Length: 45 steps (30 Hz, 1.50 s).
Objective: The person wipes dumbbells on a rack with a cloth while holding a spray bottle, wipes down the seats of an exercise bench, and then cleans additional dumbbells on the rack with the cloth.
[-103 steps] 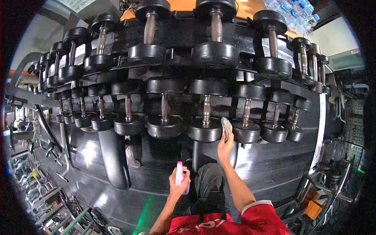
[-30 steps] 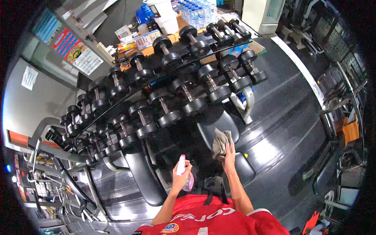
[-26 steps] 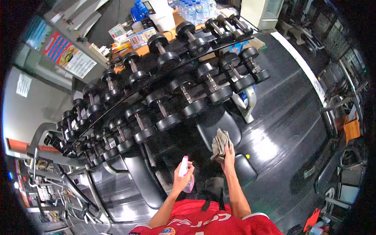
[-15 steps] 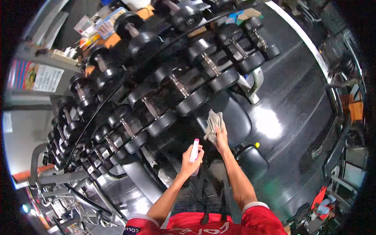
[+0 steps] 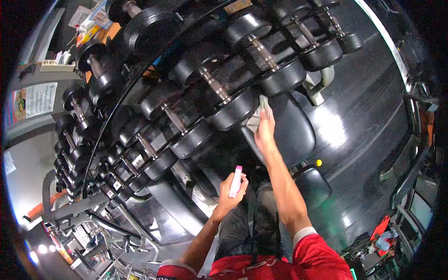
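My left hand [image 5: 232,190] is closed around a spray bottle, whose white and pink top [image 5: 236,179] sticks up from my fingers; the rest of it is hidden by the hand. In my right hand [image 5: 266,128] is a crumpled pale grey cloth [image 5: 255,119]. That cloth is at the end of a black dumbbell [image 5: 233,109] on the lower rack row and seems to touch it. Beside it on the row lies another dumbbell [image 5: 280,77] with a metal handle. Under my right hand is a black padded bench [image 5: 291,128].
Several more dumbbells [image 5: 177,119] fill two rack tiers curving to the left. A second bench pad [image 5: 172,207] stands at the lower left, and a smaller black pad [image 5: 311,186] at the right, near a yellow knob [image 5: 318,163]. A power strip [image 5: 58,66] sits upper left.
My right hand has moved forward with the cloth, up to the dumbbell's end. The view has come closer to the rack. My left hand still holds the spray bottle.
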Each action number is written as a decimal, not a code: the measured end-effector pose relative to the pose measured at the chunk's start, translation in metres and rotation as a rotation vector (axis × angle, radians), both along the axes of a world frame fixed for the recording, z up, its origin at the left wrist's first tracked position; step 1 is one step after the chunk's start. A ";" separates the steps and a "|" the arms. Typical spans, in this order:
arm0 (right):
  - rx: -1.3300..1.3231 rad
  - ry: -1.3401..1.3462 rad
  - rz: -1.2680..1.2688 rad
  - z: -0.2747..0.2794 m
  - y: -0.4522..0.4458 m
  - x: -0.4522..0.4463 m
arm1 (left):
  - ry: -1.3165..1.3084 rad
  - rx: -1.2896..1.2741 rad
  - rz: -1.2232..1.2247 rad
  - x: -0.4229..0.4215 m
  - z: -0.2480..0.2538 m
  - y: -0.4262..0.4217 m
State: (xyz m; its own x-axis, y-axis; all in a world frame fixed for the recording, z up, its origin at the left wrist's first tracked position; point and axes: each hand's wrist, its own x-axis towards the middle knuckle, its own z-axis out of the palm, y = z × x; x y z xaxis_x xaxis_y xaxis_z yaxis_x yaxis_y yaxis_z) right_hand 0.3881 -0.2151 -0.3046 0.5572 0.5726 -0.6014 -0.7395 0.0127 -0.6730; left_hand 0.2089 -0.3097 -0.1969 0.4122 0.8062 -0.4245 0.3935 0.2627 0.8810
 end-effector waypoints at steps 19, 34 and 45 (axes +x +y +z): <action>0.097 0.200 -0.005 -0.016 -0.002 -0.027 | 0.056 -0.020 0.090 -0.029 -0.004 0.004; -0.012 0.485 -0.111 -0.074 0.023 -0.033 | 0.050 -0.010 0.064 -0.039 0.002 0.009; -0.042 0.461 0.239 0.008 -0.034 -0.032 | 0.098 0.001 0.151 -0.038 -0.013 0.003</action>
State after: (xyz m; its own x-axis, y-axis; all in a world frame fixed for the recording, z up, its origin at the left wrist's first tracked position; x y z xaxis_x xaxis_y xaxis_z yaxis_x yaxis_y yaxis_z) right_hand 0.3559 -0.2490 -0.2967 0.0862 0.6214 -0.7787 -0.9381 -0.2125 -0.2734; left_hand 0.1710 -0.3062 -0.2103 0.2431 0.8559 -0.4564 0.4340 0.3248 0.8403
